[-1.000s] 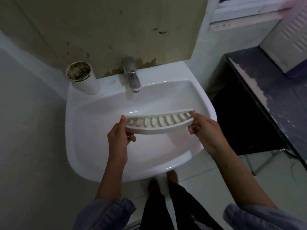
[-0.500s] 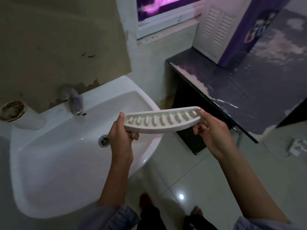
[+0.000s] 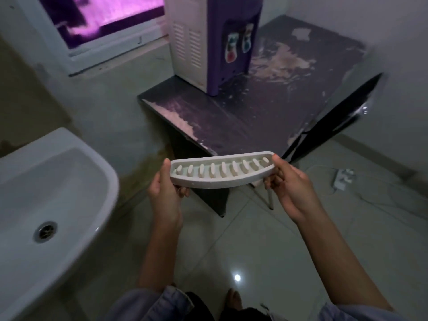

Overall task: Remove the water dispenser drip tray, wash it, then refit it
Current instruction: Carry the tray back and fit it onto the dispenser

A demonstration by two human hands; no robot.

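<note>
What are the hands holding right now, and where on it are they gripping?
The drip tray, held level by both hands: the left hand grips its left end, the right hand its right end.

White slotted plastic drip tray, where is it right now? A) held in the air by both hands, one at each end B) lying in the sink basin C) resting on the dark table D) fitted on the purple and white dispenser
A: the white slotted plastic drip tray is gripped at its ends by the left hand and right hand, above the tiled floor, clear of the white ceramic sink.
</note>
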